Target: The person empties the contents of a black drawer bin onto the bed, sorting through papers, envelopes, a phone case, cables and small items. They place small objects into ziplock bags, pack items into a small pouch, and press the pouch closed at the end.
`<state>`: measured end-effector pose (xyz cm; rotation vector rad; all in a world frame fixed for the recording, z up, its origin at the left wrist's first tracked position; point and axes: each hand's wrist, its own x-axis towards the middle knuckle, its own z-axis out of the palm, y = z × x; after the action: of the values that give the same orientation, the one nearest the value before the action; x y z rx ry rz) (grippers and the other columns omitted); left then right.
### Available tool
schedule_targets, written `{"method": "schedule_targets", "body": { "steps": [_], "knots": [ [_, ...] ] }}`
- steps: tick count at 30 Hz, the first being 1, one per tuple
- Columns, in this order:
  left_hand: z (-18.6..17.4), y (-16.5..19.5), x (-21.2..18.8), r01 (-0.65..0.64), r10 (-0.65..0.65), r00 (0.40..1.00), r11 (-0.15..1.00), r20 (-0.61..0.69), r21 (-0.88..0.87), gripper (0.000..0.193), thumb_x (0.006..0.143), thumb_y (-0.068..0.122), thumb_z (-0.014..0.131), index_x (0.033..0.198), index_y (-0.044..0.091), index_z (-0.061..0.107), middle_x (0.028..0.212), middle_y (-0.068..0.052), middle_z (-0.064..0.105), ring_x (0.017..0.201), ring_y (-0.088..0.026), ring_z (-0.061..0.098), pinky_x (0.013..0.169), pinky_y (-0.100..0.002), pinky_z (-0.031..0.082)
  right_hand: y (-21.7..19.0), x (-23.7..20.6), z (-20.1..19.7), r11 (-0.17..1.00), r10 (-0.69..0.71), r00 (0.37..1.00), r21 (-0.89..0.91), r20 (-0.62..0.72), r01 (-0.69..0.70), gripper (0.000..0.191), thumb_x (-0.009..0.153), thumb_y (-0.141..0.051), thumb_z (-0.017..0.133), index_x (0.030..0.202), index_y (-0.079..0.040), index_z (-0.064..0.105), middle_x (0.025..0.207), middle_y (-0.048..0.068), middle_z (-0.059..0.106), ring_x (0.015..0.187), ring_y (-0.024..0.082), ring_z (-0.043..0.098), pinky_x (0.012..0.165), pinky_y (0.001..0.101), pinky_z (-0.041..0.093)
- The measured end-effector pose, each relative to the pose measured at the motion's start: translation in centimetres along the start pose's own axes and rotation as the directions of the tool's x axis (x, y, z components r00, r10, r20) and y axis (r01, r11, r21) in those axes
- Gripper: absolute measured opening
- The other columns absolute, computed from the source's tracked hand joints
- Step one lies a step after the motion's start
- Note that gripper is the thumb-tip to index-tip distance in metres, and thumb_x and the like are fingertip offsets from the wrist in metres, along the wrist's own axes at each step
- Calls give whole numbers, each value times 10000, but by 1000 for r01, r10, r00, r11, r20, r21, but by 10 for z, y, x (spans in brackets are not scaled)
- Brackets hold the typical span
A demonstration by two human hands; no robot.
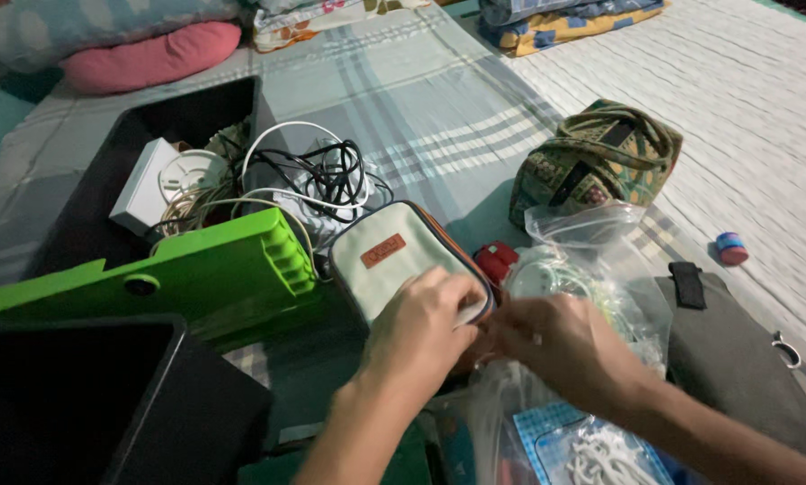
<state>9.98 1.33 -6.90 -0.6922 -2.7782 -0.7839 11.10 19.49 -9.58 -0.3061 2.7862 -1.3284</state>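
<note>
The left hand (pixel 418 325) clamps the lower corner of a cream canvas zip pouch (pixel 397 259). Beside that grip the right hand (pixel 557 346) pinches closed; on what, I cannot tell. Crinkled clear plastic bags (pixel 591 269) lie just beyond.

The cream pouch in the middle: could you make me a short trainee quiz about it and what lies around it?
1. True or false: the left hand rests on the cream pouch.
2. Which lies right of the patterned bag? A) small blue and pink container B) green plastic case C) tangled cables
3. What colour is the pouch's small patch?

Key: 1 true; 2 A; 3 orange-brown.
</note>
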Motion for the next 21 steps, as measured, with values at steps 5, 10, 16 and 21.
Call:
{"method": "schedule_targets", "body": {
  "steps": [5, 10, 16, 21],
  "knots": [
    [8, -5, -9, 105, -106, 994, 993, -12, -47, 131, 797, 159, 776, 891, 81, 729, 940, -115, 720, 901, -349, 697, 761, -455, 554, 16, 10, -4, 996, -48, 998, -76, 43, 51, 235, 846, -266, 720, 1023, -150, 821, 822, 73, 822, 691, 201, 801, 670, 360, 616],
    [20, 1, -1, 139, -139, 990, 990, -22, -10, 103, 857, 183, 716, 885, 84, 719, 926, -129, 729, 888, -360, 701, 769, -469, 550, 32, 32, -22, 858, -459, 888, -244, 27, 451, 170, 789, -208, 760, 907, -99, 815, 813, 110, 795, 759, 294, 737, 694, 424, 571],
    [26, 2, 15, 31, -31, 1000, 995, -4, 95, 240, 796, 128, 699, 1022, 55, 666, 1015, -168, 667, 963, -385, 661, 791, -508, 524, 44, 40, -27, 918, -345, 935, -181, 77, 353, 195, 832, -188, 727, 980, -81, 794, 898, 105, 791, 788, 286, 742, 725, 414, 573],
    [22, -10, 13, -77, 72, 997, 989, 39, 126, 228, 785, 125, 716, 1000, 59, 676, 1000, -153, 672, 984, -371, 666, 840, -483, 541, 46, 39, -25, 914, -362, 928, -165, 82, 371, 204, 825, -152, 697, 987, -74, 794, 854, 115, 793, 777, 291, 750, 723, 409, 576]
  ]
}}
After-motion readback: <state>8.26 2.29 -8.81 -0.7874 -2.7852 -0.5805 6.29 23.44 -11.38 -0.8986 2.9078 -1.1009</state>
